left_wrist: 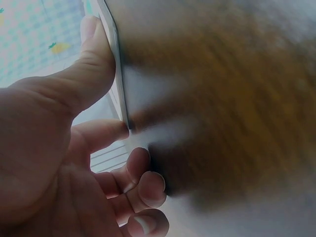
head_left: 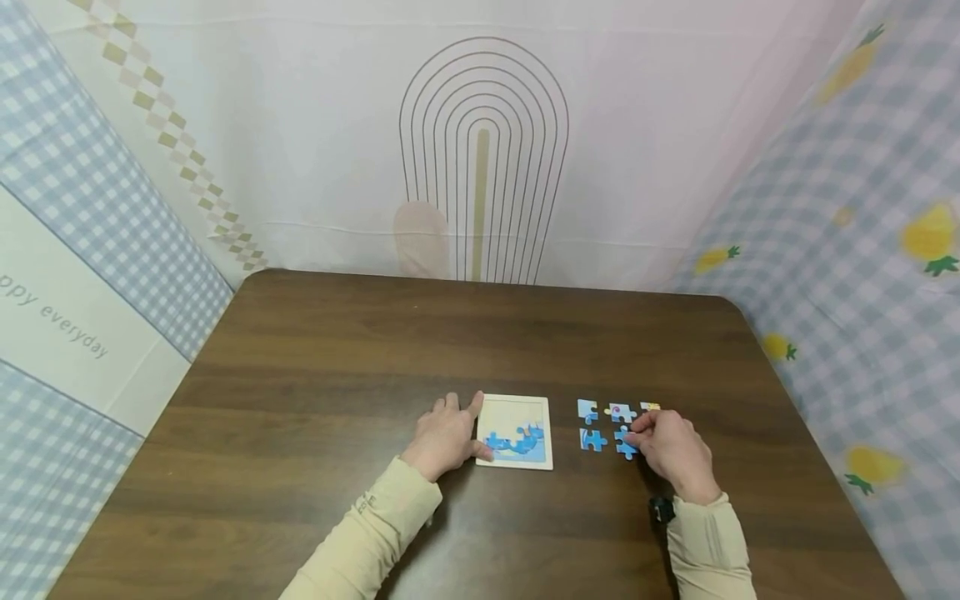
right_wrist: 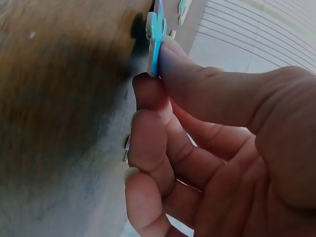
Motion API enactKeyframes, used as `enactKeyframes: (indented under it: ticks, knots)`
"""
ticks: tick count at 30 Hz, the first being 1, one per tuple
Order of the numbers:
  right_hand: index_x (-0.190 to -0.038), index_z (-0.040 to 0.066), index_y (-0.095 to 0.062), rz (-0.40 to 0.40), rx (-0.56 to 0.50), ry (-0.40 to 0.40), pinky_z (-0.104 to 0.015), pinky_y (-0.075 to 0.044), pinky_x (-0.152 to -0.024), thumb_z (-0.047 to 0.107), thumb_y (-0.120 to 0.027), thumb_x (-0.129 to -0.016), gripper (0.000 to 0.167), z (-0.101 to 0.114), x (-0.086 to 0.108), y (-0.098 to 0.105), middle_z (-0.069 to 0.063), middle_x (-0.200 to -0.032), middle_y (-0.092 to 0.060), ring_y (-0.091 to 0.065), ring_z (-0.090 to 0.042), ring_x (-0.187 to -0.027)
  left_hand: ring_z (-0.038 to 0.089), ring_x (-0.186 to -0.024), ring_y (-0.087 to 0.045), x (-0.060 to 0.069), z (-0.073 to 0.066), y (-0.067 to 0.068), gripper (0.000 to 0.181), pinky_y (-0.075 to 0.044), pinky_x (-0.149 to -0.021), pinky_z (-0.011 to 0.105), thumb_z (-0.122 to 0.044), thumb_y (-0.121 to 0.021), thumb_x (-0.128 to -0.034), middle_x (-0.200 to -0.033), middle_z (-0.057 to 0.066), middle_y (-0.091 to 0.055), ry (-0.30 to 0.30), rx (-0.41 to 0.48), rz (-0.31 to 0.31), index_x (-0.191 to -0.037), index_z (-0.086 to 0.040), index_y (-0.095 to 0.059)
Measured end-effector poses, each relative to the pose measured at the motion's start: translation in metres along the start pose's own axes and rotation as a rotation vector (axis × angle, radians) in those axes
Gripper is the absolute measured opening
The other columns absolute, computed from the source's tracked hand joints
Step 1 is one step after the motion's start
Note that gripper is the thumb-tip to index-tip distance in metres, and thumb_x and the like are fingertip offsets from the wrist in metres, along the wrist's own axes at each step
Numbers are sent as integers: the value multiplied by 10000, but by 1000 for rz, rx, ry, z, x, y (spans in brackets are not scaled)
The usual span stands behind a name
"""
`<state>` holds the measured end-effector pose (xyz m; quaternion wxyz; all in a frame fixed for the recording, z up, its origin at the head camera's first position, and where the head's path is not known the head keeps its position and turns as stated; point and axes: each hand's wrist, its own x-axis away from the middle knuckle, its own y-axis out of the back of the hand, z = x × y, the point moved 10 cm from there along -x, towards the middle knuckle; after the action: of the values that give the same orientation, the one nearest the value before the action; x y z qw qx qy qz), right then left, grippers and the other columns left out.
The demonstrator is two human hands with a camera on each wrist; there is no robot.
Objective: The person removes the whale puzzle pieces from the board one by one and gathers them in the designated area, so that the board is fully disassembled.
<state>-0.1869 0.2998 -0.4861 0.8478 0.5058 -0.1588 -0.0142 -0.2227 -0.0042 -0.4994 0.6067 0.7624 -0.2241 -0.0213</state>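
Observation:
A square jigsaw tray (head_left: pixel 514 466) with a pale rim lies on the table, some blue picture pieces fitted in its lower part. My left hand (head_left: pixel 444 437) rests at its left side, thumb over the lower left rim and index finger at the upper left corner. In the left wrist view that thumb (left_wrist: pixel 96 64) lies along the tray's edge. To the right, my right hand (head_left: pixel 675 450) pinches a blue puzzle piece (head_left: pixel 625 444) between thumb and index finger. The right wrist view shows this puzzle piece (right_wrist: pixel 155 44) edge-on, tilted up from the table.
Several loose pieces lie between tray and right hand: one at upper left (head_left: pixel 587 410), a lower blue piece (head_left: pixel 592 440), a piece with a pink swirl (head_left: pixel 620 412), and a partly hidden yellowish piece (head_left: pixel 649 407). The brown table (head_left: pixel 337 350) meets a white curtain (head_left: pixel 322 150) behind.

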Motion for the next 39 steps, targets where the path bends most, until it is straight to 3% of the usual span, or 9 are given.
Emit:
enactKeyframes:
  ticks: [20, 30, 39]
  knots:
    - [-919, 110, -716, 24, 7, -24, -366, -386, -595, 136, -641, -921, 79, -1, -1, -3, -29, -919, -718, -566, -179, -718, 311, -977, -500, -1, 0, -1, 970, -458, -743, 427, -584, -740, -727, -1129, 195, -512, 7, -22, -2, -1520, -175, -360]
    - [-918, 125, -734, -20, 12, 7, -365, -372, -585, 187, -700, -896, 74, 0, -3, -3, -23, -882, -695, -564, -188, -711, 306, -976, -499, -1, 1, -1, 964, -460, -751, 431, -586, -737, -728, -1122, 190, -512, 11, -28, -5, -1519, -181, -363]
    - [-931, 111, -731, -26, -6, 6, -354, -363, -572, 143, -674, -906, 70, 0, -1, -3, -30, -889, -699, -553, -195, -697, 300, -957, -492, 0, 1, 0, 960, -458, -736, 430, -588, -723, -740, -1120, 191, -509, 10, -31, 3, -1525, -181, -350]
